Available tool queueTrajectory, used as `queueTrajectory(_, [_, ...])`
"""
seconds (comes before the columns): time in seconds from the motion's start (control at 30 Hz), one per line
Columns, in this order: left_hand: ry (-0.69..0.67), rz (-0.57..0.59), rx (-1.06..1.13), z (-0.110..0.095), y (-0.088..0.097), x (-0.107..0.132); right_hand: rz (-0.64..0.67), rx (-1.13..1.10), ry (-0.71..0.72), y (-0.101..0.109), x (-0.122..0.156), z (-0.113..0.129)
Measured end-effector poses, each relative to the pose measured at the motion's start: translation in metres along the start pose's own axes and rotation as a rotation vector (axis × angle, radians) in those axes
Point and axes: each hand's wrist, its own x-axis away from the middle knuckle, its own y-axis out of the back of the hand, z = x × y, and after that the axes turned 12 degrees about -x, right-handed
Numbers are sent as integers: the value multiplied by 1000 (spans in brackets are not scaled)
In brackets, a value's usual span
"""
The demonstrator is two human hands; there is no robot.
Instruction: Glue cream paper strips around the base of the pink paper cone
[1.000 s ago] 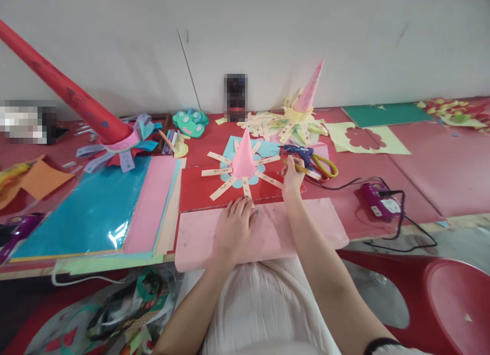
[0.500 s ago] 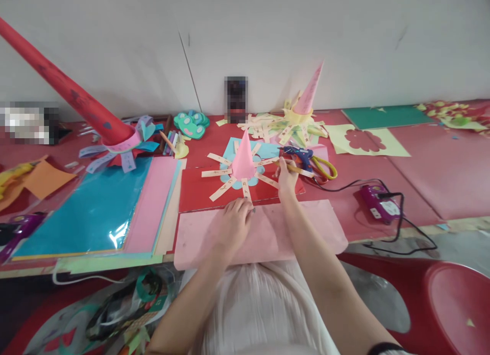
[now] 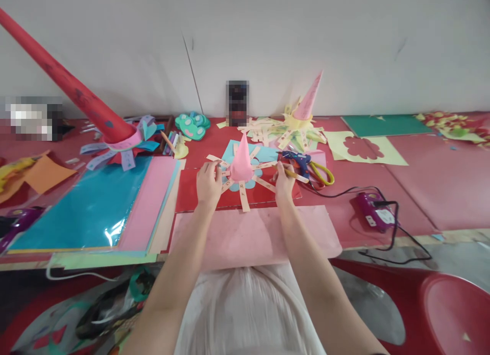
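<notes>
A small pink paper cone [image 3: 242, 163] stands upright on a light-blue paper flower [image 3: 233, 187]. Pale paper strips [image 3: 244, 197] with handwriting spread out from its base. My left hand [image 3: 209, 184] is at the left side of the cone, its fingers closed on the strips there; the fingertips partly cover them. On the opposite side my right hand [image 3: 284, 182] grips a brownish-yellow pencil [image 3: 295, 176], which points toward the cone, with the fingers beside the right-hand strips. A blue glue gun [image 3: 300, 158] and yellow-handled scissors [image 3: 321, 172] lie just beyond that hand.
A red cone with paper strips [image 3: 103, 120] leans at left above blue and pink sheets [image 3: 88, 207]. Another pink cone [image 3: 308, 100] stands at the back among loose strips. A purple power strip [image 3: 375, 212] with black cord lies right. A pink sheet [image 3: 252, 237] covers the front edge.
My left hand has moved from the strip in front of the cone up and left to the strips at its left side. My right hand still holds the pencil, nearly in place.
</notes>
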Motion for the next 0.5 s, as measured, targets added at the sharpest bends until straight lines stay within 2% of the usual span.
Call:
queueTrajectory(0.1, [78, -23, 5, 9, 0, -1, 8, 22, -5, 0, 0, -2])
queueTrajectory(0.23, [198, 60, 14, 18, 5, -6, 35, 96, 10, -1, 3, -4])
queueTrajectory(0.37, [240, 208, 12, 17, 3, -4, 81, 147, 194, -3, 13, -2])
queueTrajectory(0.5, [187, 312, -19, 7, 0, 0, 207, 160, 301, -5, 21, 2])
